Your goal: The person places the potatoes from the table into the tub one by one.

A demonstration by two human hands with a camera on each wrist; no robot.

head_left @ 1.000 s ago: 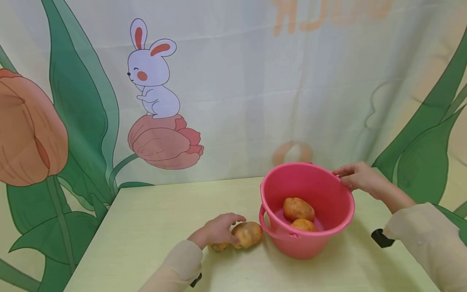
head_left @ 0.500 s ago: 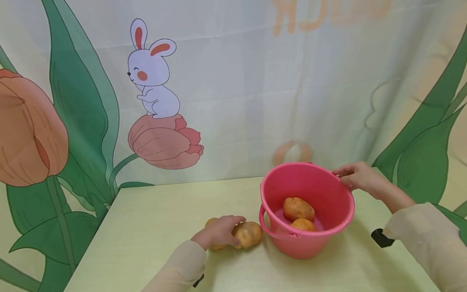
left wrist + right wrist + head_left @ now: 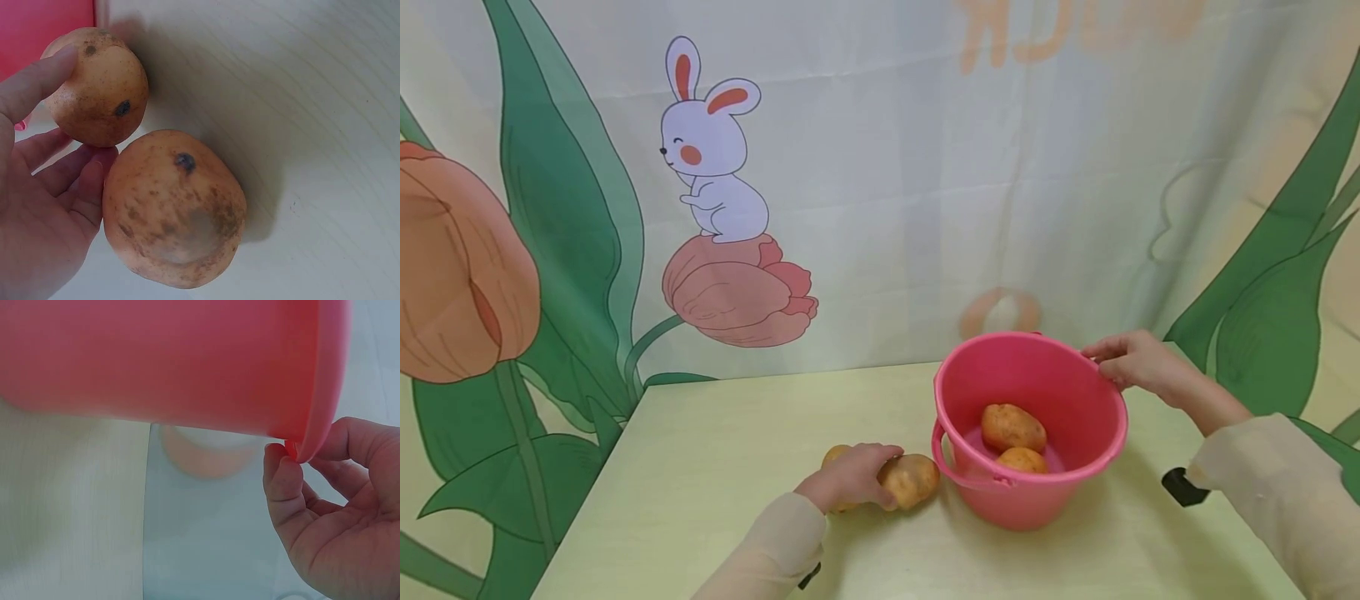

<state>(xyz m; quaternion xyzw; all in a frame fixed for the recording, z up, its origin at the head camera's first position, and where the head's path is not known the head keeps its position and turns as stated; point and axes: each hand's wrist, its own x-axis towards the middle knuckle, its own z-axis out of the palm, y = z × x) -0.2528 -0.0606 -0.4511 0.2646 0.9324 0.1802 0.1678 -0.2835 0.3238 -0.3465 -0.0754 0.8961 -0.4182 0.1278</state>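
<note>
My left hand (image 3: 853, 477) holds a brown potato (image 3: 912, 481) on the table, left of the pink bucket (image 3: 1030, 367). In the left wrist view my thumb lies on that potato's side and my fingers reach round its lower end. A second potato (image 3: 175, 212), with dark spots, lies right by those fingers; the head view shows it partly hidden behind the hand. At the far right of the bucket, my right hand (image 3: 1142, 362) pinches the rim between thumb and fingers, also seen in the right wrist view. Inside the bucket lie two potatoes, one behind (image 3: 1013, 427) and one in front (image 3: 1022, 460).
A pale wooden table (image 3: 722, 442) carries everything. Behind it hangs a cloth backdrop (image 3: 880, 208) printed with a rabbit and tulips. The bucket's pink handle (image 3: 958, 479) hangs down on its left side, close to the held potato.
My left hand has shifted slightly right and closed in on the right-hand potato. The other potato has shifted, and now shows above the wrist. The right hand and bucket stay put.
</note>
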